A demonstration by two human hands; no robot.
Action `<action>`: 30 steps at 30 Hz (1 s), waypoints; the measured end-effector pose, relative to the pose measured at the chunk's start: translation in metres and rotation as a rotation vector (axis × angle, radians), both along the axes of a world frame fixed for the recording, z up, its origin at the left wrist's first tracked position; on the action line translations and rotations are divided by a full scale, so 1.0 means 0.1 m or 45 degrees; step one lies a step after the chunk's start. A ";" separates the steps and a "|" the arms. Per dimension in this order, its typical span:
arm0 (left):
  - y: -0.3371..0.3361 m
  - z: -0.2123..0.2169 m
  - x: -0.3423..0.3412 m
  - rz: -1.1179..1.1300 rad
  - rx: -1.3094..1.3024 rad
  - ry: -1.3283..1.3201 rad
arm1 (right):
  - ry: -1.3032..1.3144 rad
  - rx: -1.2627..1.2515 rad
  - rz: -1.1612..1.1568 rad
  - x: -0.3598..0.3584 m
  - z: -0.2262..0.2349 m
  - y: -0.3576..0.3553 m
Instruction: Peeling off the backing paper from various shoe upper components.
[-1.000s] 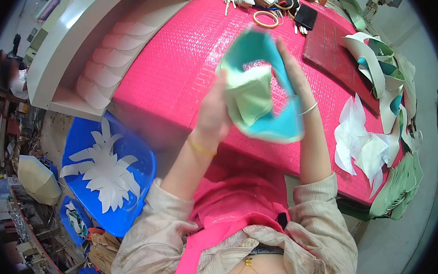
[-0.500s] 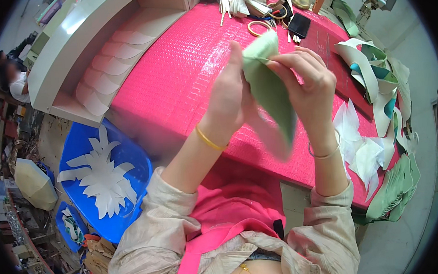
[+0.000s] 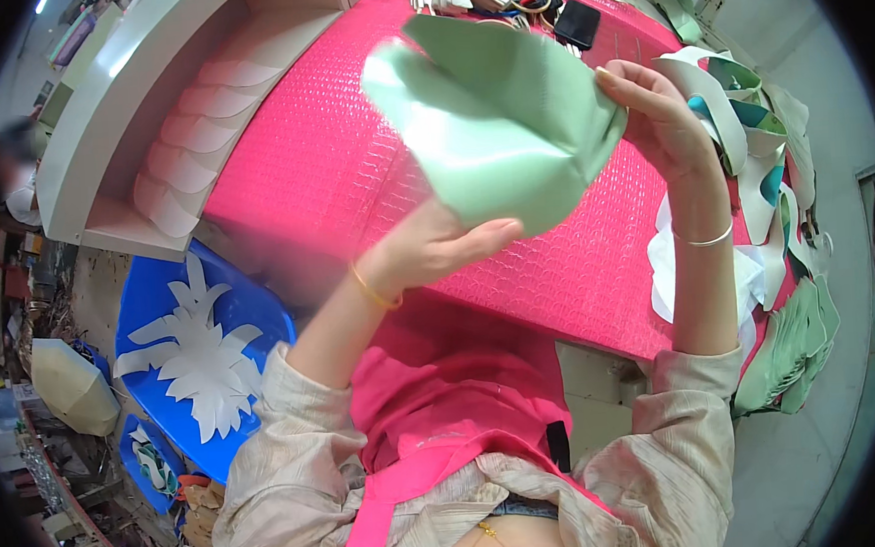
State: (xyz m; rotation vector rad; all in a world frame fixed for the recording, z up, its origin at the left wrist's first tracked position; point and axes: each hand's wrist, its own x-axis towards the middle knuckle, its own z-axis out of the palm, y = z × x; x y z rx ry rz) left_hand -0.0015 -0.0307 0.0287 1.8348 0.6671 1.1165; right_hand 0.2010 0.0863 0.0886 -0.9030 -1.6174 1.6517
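Observation:
A pale green, leather-like shoe upper [image 3: 519, 138] is held up above the pink worktop, its sheet bent into a curved, open shape with a seam or fold toward the right. At its lower edge is my left hand [image 3: 434, 246], thumb stretched along the near side and the other fingers mostly hidden behind the piece. My right hand [image 3: 664, 119] pinches the right-hand edge between thumb and fingers.
The pink mat [image 3: 311, 171] covers the table. Several green and white pieces [image 3: 793, 347] pile at the right edge, beside white sheets [image 3: 666, 270]. A blue bin [image 3: 139, 312] with white cutouts stands at left, below a curved shelf [image 3: 100, 154]. A phone [image 3: 577, 26] lies at the back.
The green upper has turned from nearly edge-on to broadside and spread open. My left hand has moved lower and left to its bottom edge; my right hand has shifted right.

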 end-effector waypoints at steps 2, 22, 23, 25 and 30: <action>-0.15 -0.35 0.07 -0.019 -0.568 -0.584 | 0.073 -0.027 0.086 0.08 -0.12 0.04; -0.35 -0.37 0.64 -0.304 -0.831 -1.671 | -0.185 0.172 -0.225 -0.15 -0.16 -0.16; -0.35 -0.36 0.64 -0.304 -0.828 -1.671 | -0.184 0.174 -0.223 -0.16 -0.16 -0.15; -0.37 -0.34 0.65 -0.379 -0.789 -1.717 | -0.208 0.223 -0.238 -0.18 -0.14 -0.16; -0.39 -0.37 0.66 -0.306 -0.863 -1.755 | -0.255 0.232 -0.217 -0.20 -0.15 -0.10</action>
